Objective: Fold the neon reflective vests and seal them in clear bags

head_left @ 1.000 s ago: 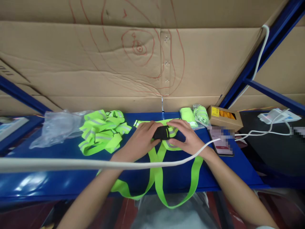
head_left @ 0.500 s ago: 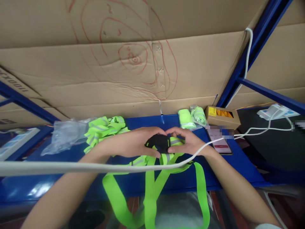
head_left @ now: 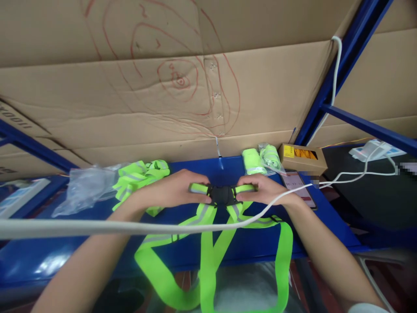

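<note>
A neon-green reflective harness (head_left: 207, 256) with grey stripes hangs over the front edge of the blue table (head_left: 182, 256). Its black centre piece (head_left: 223, 195) is held up flat between both hands, where the straps meet. My left hand (head_left: 182, 189) is closed on the strap at the left side of this piece. On the opposite side, my right hand (head_left: 260, 188) pinches the other strap, thumb near the black edge. The loops of the harness dangle below, toward my lap. A white cable (head_left: 182, 229) crosses the view in front of my forearms.
Left of my hands lie a pile of green straps (head_left: 137, 176) and a clear plastic bag (head_left: 87, 187). At the back right are a folded green bundle (head_left: 253, 161), a bagged one (head_left: 270, 157), a cardboard box (head_left: 301, 165) and a phone (head_left: 299, 187). Blue posts (head_left: 345, 74) flank the cardboard wall.
Both hands have moved apart, turning the black piece from tilted and partly covered to flat and stretched between them. The side straps have spread outward, and the hanging loops have shifted slightly.
</note>
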Available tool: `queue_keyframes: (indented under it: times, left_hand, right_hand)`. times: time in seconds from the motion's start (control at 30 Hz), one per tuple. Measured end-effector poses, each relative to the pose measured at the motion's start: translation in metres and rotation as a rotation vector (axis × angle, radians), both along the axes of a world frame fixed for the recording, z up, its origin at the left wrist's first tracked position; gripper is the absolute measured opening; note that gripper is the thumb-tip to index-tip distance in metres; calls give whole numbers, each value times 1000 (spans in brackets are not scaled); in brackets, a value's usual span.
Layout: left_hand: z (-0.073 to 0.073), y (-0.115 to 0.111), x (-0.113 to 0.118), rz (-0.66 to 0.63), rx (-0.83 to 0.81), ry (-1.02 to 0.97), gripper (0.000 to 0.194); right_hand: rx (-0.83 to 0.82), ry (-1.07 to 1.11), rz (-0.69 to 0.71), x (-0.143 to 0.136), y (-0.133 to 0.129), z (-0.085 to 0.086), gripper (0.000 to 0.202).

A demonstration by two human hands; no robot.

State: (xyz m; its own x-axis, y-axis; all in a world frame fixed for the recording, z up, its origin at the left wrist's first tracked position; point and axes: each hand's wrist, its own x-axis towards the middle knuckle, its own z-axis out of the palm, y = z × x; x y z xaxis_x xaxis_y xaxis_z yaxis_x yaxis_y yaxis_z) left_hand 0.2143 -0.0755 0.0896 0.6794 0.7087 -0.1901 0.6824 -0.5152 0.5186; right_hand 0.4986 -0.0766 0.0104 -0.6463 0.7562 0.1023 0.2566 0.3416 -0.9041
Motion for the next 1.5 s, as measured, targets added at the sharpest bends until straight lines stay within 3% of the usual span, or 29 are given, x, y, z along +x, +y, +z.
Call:
queue_keyframes:
  times: [0.2, 0.33, 0.47, 0.63, 0.8, 0.97, 1.1, 1.27, 1.4, 1.5]
  left_hand:
    - [-5, 6, -15, 24, -19, -80, 33]
    - [-8, 15, -22, 72, -23, -25, 39]
    - [-2, 22, -39, 142, 27, 17, 42]
    - [-2, 24, -56, 236, 113, -38, 39]
    - [-27, 44, -54, 279, 199, -92, 41]
    - [-54, 64, -47, 204, 192, -72, 48]
    - [-61, 66, -41, 123, 233, -87, 45]
    - [-73, 68, -38, 104, 291, 80, 38]
    - [-86, 57, -33, 235, 423, 154, 37]
    - [-90, 24, -20, 324, 606, 248, 39]
  right_hand:
    - [-6, -5, -26, 2, 4, 2, 36]
    - [45, -69, -49, 6, 9, -1, 34]
    - [38, -149, -86, 23, 13, 5, 37]
    - [55, -77, -117, 30, 22, 10, 42]
    - [105, -205, -146, 10, 42, -2, 46]
    - [137, -379, -24, -7, 58, -6, 42]
    - [156, -646, 32, -26, 65, 2, 51]
    - [223, -912, 15, -60, 83, -1, 54]
    - [217, -1010, 36, -85, 90, -7, 56]
    - [205, -1073, 3, -98, 88, -8, 66]
